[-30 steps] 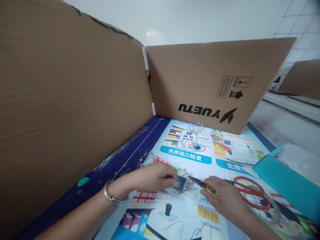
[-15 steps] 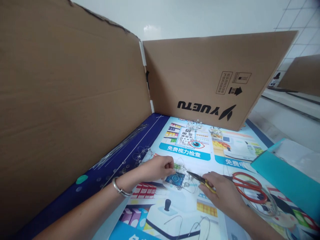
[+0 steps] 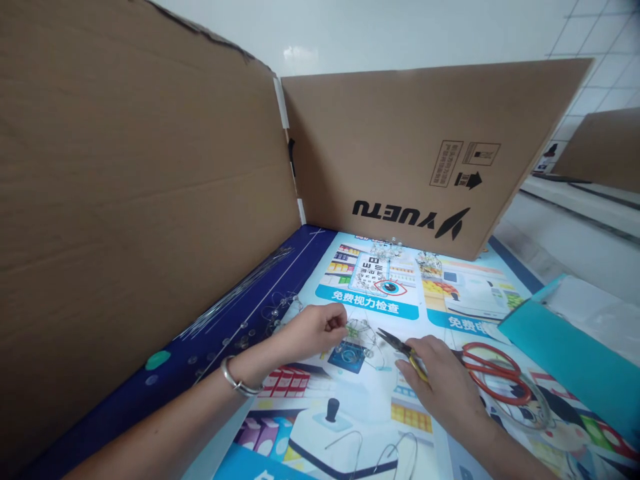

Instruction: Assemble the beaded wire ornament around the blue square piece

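My left hand, with a silver bangle on its wrist, pinches a thin wire piece with clear beads that spreads out to the right of its fingertips. My right hand is wrapped round pliers with dark jaws and yellow handles. The jaws point up and left towards the beaded wire, a small distance from it. Whether the jaws touch any fine wire cannot be made out.
Tall cardboard panels stand behind and at the left. Red-handled scissors lie right of my right hand, near a teal box. Beaded wire clusters, straight wires and bent wires lie on the printed sheet.
The beaded wire has turned and bunched up beside my left fingertips, which have risen slightly. The pliers remain in my right hand, their tip now slightly higher. The whole view has shifted a little.
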### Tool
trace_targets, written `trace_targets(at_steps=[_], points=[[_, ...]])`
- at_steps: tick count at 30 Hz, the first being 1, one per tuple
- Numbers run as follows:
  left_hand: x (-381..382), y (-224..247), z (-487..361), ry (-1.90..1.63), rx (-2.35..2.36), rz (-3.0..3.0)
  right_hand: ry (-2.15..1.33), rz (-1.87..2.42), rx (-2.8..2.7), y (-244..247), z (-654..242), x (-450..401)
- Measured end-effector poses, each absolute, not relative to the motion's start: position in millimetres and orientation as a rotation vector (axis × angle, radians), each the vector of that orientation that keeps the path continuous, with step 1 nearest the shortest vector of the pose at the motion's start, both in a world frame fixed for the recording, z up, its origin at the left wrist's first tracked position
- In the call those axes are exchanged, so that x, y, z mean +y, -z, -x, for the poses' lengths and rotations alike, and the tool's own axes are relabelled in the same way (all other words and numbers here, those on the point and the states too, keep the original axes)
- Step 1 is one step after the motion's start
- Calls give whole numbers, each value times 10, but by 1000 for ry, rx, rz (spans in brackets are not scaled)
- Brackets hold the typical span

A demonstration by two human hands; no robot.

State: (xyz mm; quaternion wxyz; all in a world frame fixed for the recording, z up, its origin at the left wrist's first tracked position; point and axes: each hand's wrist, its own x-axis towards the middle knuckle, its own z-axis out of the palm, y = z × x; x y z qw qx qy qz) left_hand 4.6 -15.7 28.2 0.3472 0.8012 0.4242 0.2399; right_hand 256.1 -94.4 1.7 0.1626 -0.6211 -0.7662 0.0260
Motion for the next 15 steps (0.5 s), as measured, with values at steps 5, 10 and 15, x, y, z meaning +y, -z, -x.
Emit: trace_targets(at_steps=[5, 10, 15], points=[[-182, -298, -65, -679, 1100, -2073, 51, 1815, -2265, -74, -2494, -978], [-235, -305, -119, -759, 988, -2064, 123, 1781, -2325, -73, -2481, -996], [-227, -273, -133, -629, 731, -2331, 139, 1784, -2323, -38, -2488, -982]])
